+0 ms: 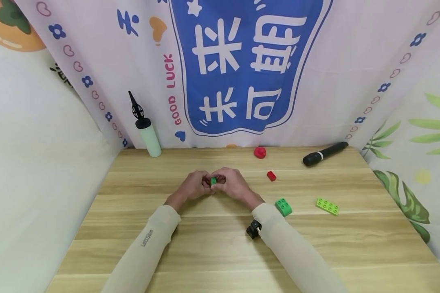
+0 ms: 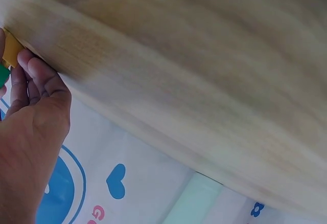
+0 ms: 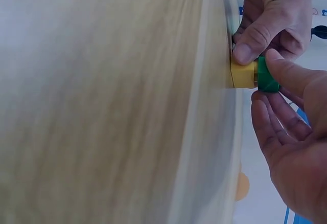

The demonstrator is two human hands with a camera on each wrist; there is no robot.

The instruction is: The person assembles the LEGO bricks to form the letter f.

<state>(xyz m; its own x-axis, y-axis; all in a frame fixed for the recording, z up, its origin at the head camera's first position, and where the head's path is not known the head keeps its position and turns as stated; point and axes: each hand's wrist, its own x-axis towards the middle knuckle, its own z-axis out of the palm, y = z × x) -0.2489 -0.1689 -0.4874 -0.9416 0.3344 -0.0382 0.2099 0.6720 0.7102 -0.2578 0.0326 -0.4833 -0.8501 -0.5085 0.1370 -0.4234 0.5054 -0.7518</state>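
Both hands meet over the middle of the wooden table. A small green toy brick sits on top of a yellow brick, which appears to stand on the tabletop. My left hand holds the yellow brick, its thumb against the side in the right wrist view. My right hand pinches the green brick between thumb and fingers. From the head view the green studs show between the hands, while the yellow brick is mostly hidden. The left wrist view catches only part of both bricks at its edge.
Right of the hands lie a red brick, a larger green brick and a lime brick. Along the back are a small red rounded piece, a black microphone and a pale green hand pump. A printed cloth hangs behind.
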